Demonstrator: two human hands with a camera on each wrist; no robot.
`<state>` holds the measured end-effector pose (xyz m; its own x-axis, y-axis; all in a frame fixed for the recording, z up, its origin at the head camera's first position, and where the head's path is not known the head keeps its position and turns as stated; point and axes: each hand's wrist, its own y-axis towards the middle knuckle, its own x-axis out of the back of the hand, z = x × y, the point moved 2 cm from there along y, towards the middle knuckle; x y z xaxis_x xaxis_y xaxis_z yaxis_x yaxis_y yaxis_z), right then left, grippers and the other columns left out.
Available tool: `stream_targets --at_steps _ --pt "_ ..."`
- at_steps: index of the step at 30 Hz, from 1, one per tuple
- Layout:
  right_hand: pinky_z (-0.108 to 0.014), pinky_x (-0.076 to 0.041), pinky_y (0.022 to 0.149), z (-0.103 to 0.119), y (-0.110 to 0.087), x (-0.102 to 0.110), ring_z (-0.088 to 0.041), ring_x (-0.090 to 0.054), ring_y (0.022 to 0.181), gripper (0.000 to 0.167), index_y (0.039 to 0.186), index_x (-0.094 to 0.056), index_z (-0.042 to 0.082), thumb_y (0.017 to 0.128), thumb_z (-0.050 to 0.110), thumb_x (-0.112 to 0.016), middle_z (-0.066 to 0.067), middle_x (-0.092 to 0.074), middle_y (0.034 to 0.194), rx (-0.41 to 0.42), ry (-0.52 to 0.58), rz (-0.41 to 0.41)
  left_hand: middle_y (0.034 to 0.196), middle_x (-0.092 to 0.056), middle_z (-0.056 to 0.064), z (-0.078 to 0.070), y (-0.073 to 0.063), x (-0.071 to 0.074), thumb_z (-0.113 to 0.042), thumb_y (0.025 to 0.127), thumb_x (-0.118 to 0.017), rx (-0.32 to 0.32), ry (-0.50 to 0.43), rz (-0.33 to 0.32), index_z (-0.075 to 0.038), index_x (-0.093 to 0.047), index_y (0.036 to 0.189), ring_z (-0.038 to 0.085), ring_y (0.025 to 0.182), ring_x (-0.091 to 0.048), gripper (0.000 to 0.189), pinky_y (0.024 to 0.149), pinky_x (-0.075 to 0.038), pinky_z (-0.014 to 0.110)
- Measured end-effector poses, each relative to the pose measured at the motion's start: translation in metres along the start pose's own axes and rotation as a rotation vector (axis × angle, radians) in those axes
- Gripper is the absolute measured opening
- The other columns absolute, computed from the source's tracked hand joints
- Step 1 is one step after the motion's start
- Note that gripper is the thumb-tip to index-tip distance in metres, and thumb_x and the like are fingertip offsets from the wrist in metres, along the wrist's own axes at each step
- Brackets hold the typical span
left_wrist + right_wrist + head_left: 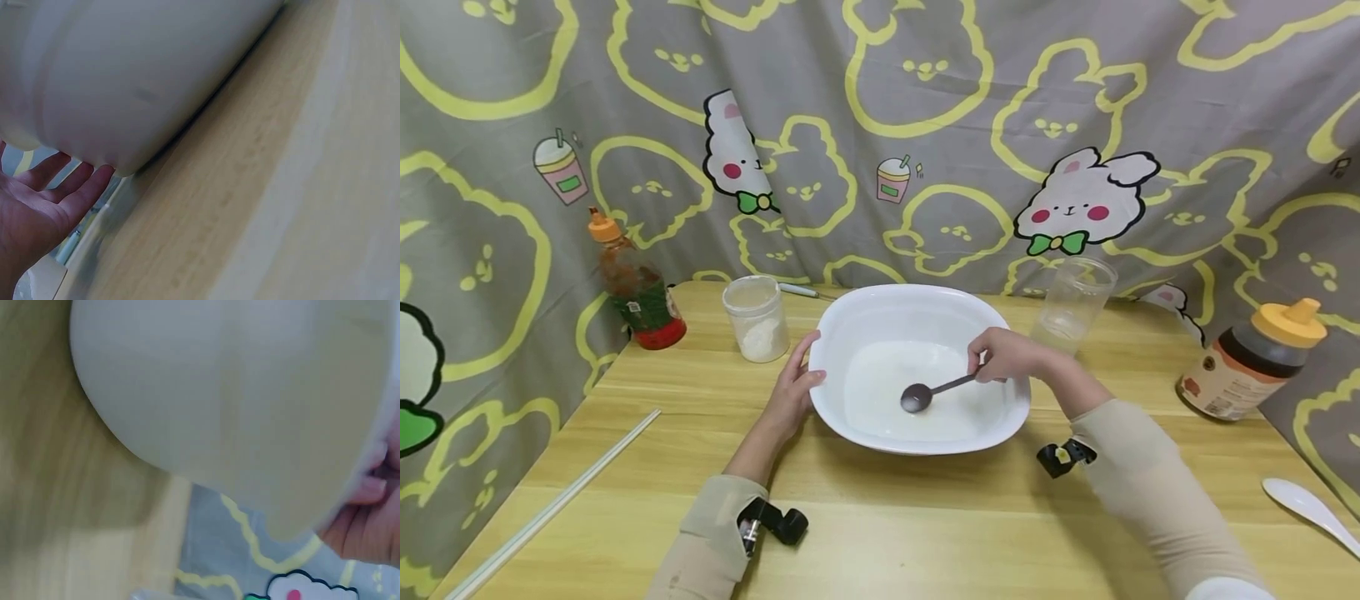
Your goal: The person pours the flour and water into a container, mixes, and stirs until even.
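Note:
A white basin [917, 304] stands on the table with a milky white liquid [880, 375] in its bottom. My left hand [790, 389] holds the basin's left side, the thumb at the rim; in the left wrist view its fingers [87, 187] lie against the outer wall. Over the right rim, my right hand [1006, 354] pinches the handle of a dark spoon [916, 398]. The spoon's bowl sits at the liquid, near the middle of the basin. In the right wrist view the basin wall [206, 394] hides most of that hand and the whole spoon.
Behind the basin's left stands a jar of white powder [757, 325], with a red sauce bottle [643, 304] farther left. A clear glass [1071, 304] is close behind my right hand. A brown-sauce bottle [1247, 358], a white spoon [1303, 502] and chopsticks [561, 500] lie farther out.

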<state>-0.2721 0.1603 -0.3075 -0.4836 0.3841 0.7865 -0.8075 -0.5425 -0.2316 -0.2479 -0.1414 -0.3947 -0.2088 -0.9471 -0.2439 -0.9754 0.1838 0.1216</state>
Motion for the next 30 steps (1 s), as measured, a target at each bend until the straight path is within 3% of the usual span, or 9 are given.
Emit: stream_targets --at_steps 7,12,17,22,26,30 --pt "-0.023 -0.034 0.045 -0.001 -0.006 0.017 -0.014 -0.04 0.051 0.011 0.066 -0.059 0.004 0.065 -0.006 -0.054 -0.001 -0.05 0.058 -0.054 -0.159 -0.133 0.12 -0.037 0.027 -0.003 -0.002 0.0 -0.006 0.077 -0.046 0.008 0.0 -0.009 -0.021 -0.026 0.135 0.041 0.098 -0.045 0.063 0.064 -0.05 0.033" --pt "-0.024 -0.036 0.049 -0.001 0.007 0.009 -0.015 -0.043 0.055 0.007 0.07 -0.06 0.003 0.068 -0.002 -0.057 -0.002 -0.052 0.062 -0.067 -0.135 -0.188 0.12 -0.037 0.025 -0.002 -0.002 0.0 -0.004 0.078 -0.046 0.017 -0.005 -0.008 -0.021 -0.026 0.135 0.04 0.099 -0.044 0.063 0.065 -0.05 0.034" --pt "-0.024 -0.038 0.048 0.003 0.019 -0.008 -0.013 -0.045 0.052 0.006 0.073 -0.06 0.003 0.071 -0.003 -0.058 -0.001 -0.054 0.062 -0.032 -0.015 -0.157 0.12 -0.038 0.025 -0.001 -0.001 0.0 -0.004 0.077 -0.046 0.014 -0.003 -0.012 -0.021 -0.027 0.134 0.04 0.099 -0.044 0.062 0.065 -0.05 0.034" --pt "-0.023 -0.035 0.046 0.009 0.013 -0.015 -0.012 -0.041 0.047 0.007 0.073 -0.061 0.003 0.071 -0.003 -0.058 0.0 -0.049 0.054 -0.005 0.05 -0.07 0.121 -0.037 0.026 -0.002 -0.001 -0.001 -0.004 0.078 -0.045 0.003 -0.009 0.001 -0.02 -0.027 0.135 0.04 0.099 -0.044 0.062 0.065 -0.05 0.034" --pt "-0.022 -0.033 0.045 0.008 -0.001 -0.01 -0.011 -0.04 0.047 0.01 0.069 -0.06 0.005 0.069 -0.005 -0.057 0.001 -0.048 0.054 0.016 -0.002 -0.026 0.121 -0.036 0.026 -0.002 0.0 -0.002 -0.004 0.077 -0.045 -0.002 -0.013 0.007 -0.02 -0.026 0.135 0.04 0.098 -0.045 0.063 0.064 -0.05 0.034" --pt "-0.023 -0.034 0.046 0.004 -0.016 0.003 -0.012 -0.041 0.051 0.013 0.065 -0.059 0.006 0.066 -0.006 -0.054 0.0 -0.05 0.06 -0.003 -0.122 -0.04 0.122 -0.036 0.026 -0.001 -0.001 -0.001 -0.004 0.077 -0.045 0.0 -0.009 0.008 -0.021 -0.026 0.135 0.04 0.099 -0.044 0.063 0.065 -0.05 0.035"
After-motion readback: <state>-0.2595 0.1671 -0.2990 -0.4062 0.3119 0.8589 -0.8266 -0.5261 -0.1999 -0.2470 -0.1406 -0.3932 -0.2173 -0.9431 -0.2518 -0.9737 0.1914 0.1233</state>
